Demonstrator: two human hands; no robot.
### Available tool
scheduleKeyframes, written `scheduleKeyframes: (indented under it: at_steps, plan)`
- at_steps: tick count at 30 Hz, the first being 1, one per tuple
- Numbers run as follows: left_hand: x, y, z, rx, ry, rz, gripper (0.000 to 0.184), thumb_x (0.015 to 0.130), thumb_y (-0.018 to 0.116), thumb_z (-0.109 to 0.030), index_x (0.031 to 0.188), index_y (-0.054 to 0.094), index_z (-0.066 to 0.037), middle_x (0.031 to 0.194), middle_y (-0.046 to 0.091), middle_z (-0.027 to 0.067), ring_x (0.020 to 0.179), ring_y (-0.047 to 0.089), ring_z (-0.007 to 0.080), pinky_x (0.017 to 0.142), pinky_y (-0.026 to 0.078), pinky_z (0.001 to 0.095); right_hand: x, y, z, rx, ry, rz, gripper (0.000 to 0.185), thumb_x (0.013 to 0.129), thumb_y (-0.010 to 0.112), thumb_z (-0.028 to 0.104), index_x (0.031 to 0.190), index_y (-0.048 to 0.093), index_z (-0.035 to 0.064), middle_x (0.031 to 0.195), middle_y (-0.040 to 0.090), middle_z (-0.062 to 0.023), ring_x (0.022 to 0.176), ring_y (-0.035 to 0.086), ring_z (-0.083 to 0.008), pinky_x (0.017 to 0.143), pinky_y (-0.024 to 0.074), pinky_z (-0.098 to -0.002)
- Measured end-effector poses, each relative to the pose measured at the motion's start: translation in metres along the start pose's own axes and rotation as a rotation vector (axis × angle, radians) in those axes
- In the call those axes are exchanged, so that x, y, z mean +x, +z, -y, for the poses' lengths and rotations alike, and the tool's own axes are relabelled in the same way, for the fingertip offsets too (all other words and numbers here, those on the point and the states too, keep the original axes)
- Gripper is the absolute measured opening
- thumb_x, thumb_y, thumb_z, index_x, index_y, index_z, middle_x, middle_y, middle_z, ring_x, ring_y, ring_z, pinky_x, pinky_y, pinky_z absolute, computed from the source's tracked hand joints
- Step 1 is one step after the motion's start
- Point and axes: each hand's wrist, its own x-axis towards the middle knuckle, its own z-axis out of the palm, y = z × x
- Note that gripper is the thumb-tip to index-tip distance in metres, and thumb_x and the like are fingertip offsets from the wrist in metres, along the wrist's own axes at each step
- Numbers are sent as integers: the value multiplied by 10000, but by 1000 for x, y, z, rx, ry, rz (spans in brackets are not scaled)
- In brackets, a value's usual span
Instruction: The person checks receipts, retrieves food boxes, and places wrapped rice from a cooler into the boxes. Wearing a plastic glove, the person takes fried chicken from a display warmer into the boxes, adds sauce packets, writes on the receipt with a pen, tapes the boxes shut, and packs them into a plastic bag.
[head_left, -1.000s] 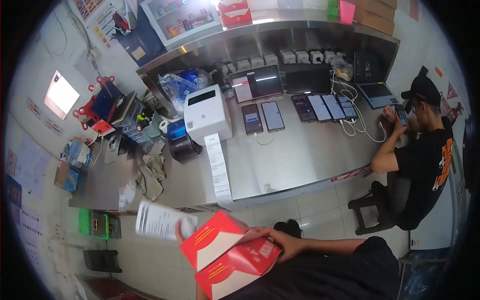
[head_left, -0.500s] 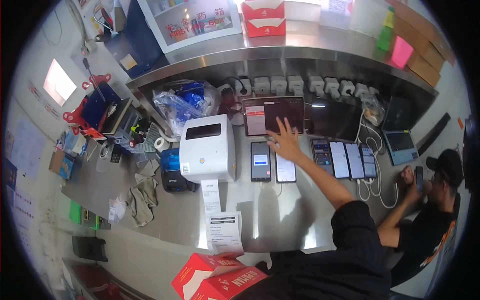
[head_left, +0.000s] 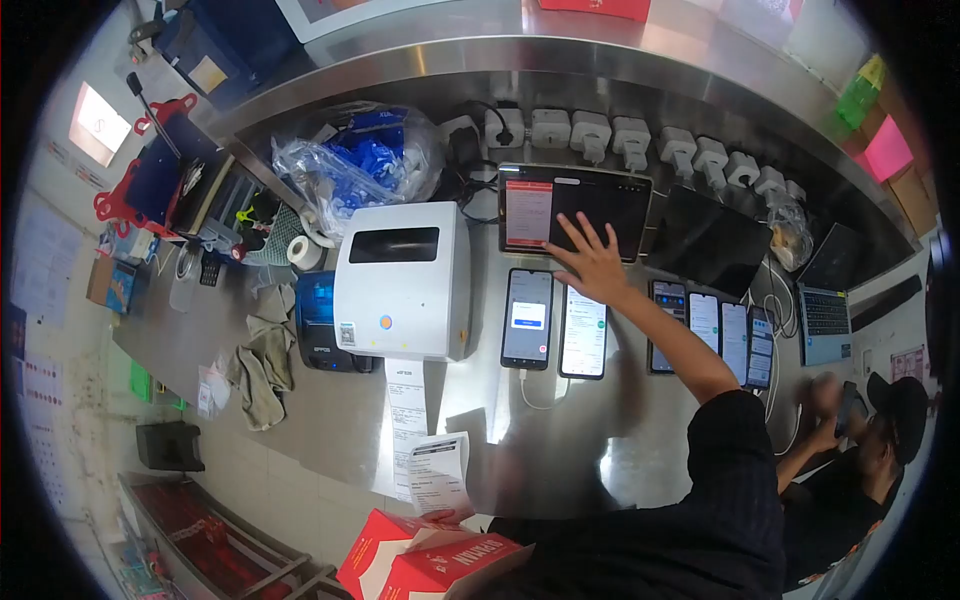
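My right hand (head_left: 594,268) is open over the lower edge of a tablet (head_left: 625,190), fingers spread in front of its screen. The tablet shows a pale panel with a red top at left and dark at right. Two phones lie below it: one with a pop-up (head_left: 527,340) and one with a white page (head_left: 583,345). At the bottom, only a little of my left hand (head_left: 441,517) shows, closed at a red and white paper box (head_left: 465,562). A printed receipt (head_left: 438,472) stands up beside those fingers; its lower end is hidden.
A white label printer (head_left: 402,295) has a paper strip (head_left: 405,420) hanging out. Behind it lies a plastic bag (head_left: 370,165). Several chargers (head_left: 590,135) line the back wall. More phones (head_left: 704,325) and a laptop (head_left: 823,310) stand right, near another person (head_left: 850,470) holding a phone.
The view has shifted, with the counter appearing closer. My right hand stays over the tablet, its fingers spread. The red box and receipt remain at the bottom.
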Motion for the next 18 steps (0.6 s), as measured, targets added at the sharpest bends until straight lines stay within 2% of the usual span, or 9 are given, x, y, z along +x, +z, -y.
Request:
scheduleKeyframes:
  at_steps: [2,9,11,12,13,14,16,17,18]
  plan:
    - [-2,-1,0,-9,10,-6,375,923,362,-293,1169,487,-39,1083,537,115,991,532,214,842,460,372,6,4,3,12,-56,-14,434,814,523,475,1206,526,289,1464,180,-45,1354,134,-260,1006,184,-576]
    - [-22,-21,5,-68,57,-55,372,922,365,-291,1169,492,-44,1076,541,115,979,537,211,834,462,367,17,-2,19,-39,-114,-17,419,805,544,444,1181,542,260,1460,183,-68,1351,132,-276,1001,182,-568]
    - [-30,-32,8,-101,85,-78,371,922,366,-290,1169,493,-45,1074,542,115,976,538,210,832,463,366,8,-24,47,85,31,-164,420,793,572,394,1180,544,237,1456,173,-114,1341,133,-319,994,171,-555]
    - [-35,-40,9,-121,93,-100,371,922,366,-290,1169,494,-46,1073,542,115,974,538,209,831,463,365,0,-46,72,200,34,-214,474,790,551,379,1232,504,213,1439,180,-191,1322,149,-374,988,138,-525]
    - [-41,-47,11,-141,105,-116,370,921,366,-289,1169,495,-46,1072,543,115,972,539,209,829,463,365,-14,-56,99,391,-37,-328,563,755,596,371,1263,462,168,1412,210,-216,1306,187,-384,978,165,-529]
    - [-46,-54,12,-161,122,-134,370,921,367,-289,1170,496,-47,1070,543,115,971,540,208,828,464,364,-36,-74,135,629,-136,-302,618,733,648,316,1275,428,114,1368,275,-224,1284,244,-379,972,213,-522]
    - [-60,-74,17,-217,160,-176,369,921,368,-288,1170,497,-48,1068,545,115,967,541,208,826,464,363,-79,-121,210,1116,-556,-67,731,724,700,332,1299,361,34,1324,351,-190,1274,278,-345,1024,229,-474]
    - [-70,-85,20,-241,185,-194,369,921,368,-288,1170,498,-49,1067,545,115,966,542,207,825,465,362,-105,-140,246,1512,-550,514,835,705,712,366,1337,300,6,1352,330,-182,1293,257,-329,1050,195,-451]
    - [-79,-100,22,-277,214,-229,368,921,369,-287,1170,499,-49,1066,546,115,964,542,207,824,465,362,-123,-159,283,1639,-710,683,947,710,703,398,1383,173,-4,1421,213,-182,1319,211,-312,1060,179,-425]
